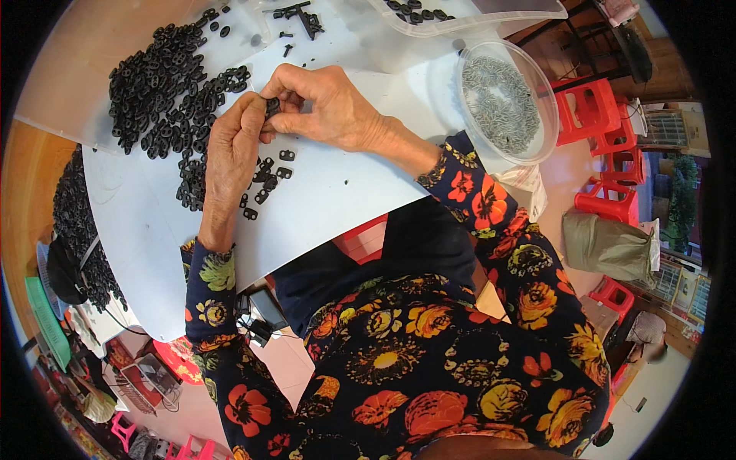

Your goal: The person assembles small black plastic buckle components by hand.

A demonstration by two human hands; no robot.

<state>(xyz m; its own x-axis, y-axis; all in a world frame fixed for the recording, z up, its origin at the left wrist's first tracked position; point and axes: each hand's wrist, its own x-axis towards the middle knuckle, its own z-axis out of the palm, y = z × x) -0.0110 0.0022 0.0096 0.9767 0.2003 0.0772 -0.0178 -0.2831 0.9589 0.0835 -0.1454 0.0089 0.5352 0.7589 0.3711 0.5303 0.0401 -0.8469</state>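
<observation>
Over the white tabletop (337, 199), both hands meet at a small black plastic piece (272, 107). My left hand (234, 149) pinches it from the left with thumb and fingers. From the right, my right hand (333, 107) closes thumb and forefinger on the same piece. Fingers cover most of it. Just left of my left hand spreads a large heap of small oval black pieces with holes (157, 92). Several separate blocky black pieces with holes (264, 180) lie on the tabletop to the right of my left wrist.
A round clear tub (553, 115) of small silver metal parts, apparently springs (502, 103), stands at the right. Beyond my hands lie black sprue-like bits (309, 21) and a clear plastic bin (460, 29). More black pieces (73, 222) fill the far left. Red stools (586, 111) stand right.
</observation>
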